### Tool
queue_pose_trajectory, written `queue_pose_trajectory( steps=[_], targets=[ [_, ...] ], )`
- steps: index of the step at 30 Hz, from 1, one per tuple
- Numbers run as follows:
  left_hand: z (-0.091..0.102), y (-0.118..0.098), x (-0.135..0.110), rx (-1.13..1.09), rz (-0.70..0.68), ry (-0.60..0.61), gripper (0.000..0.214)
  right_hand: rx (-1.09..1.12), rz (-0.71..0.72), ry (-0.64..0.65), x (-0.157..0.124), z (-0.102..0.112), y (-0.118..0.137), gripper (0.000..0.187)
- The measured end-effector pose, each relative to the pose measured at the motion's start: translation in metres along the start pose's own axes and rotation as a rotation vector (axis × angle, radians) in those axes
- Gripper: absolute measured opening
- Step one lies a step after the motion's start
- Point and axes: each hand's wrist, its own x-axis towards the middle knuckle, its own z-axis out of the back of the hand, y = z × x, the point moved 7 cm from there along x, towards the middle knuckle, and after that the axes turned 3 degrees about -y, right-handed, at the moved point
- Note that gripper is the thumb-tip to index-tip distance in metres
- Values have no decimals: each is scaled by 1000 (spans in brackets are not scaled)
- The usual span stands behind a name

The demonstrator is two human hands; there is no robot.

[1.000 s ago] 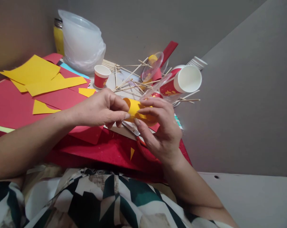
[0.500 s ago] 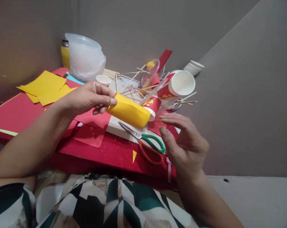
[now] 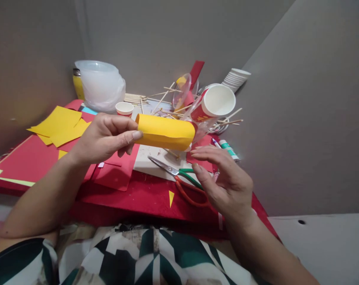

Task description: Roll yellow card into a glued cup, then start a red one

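Observation:
My left hand (image 3: 106, 138) pinches the left end of a yellow paper tube (image 3: 166, 130), thumb in front and fingers behind. The tube lies almost level above the table, and a lengthwise edge shows along its lower side. Just right of and below its far end, my right hand (image 3: 226, 178) is empty, with thumb and fingers apart and curved. Scissors (image 3: 171, 169) with one green and one red handle lie beneath, partly covered by my right hand. A red-and-white paper cup (image 3: 217, 102) leans behind the tube, its mouth towards me.
Yellow paper sheets (image 3: 59, 124) and red paper (image 3: 25, 158) cover the left of the red cloth (image 3: 137, 198). At the back are a translucent tub (image 3: 100, 85), wooden sticks (image 3: 133, 98), a small cup (image 3: 124, 107) and stacked white cups (image 3: 236, 80). A glue stick (image 3: 229, 149) lies at right.
The yellow tube has turned from slanting down rightwards to nearly level, held in my left hand. My right hand has shifted slightly left and stays open. The camera view has moved a little.

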Motion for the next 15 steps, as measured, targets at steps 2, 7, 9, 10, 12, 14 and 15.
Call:
queue_pose_trajectory(
  steps=[2, 7, 9, 10, 12, 14, 15],
  targets=[
    [8, -4, -2, 69, -91, -133, 21, 14, -10, 13, -2, -2, -1, 30],
    [8, -25, -16, 560, -557, -395, 17, 62, -39, 42, -7, -8, -1, 30],
    [-3, -32, -25, 722, -805, -390, 20, 105, -82, 49, -8, -9, 1, 27],
    [-8, -33, -29, 777, -911, -385, 20, 135, -127, 54, -8, -11, 0, 24],
    [-14, -32, -35, 840, -1062, -378, 18, 225, -281, 72, -10, -15, -6, 16],
    [-17, -28, -39, 875, -1137, -364, 20, 390, -484, 85, -13, -24, -15, 14],
    [-19, -26, -40, 900, -1163, -357, 20, 500, -581, 86, -15, -29, -18, 16]
  ],
)
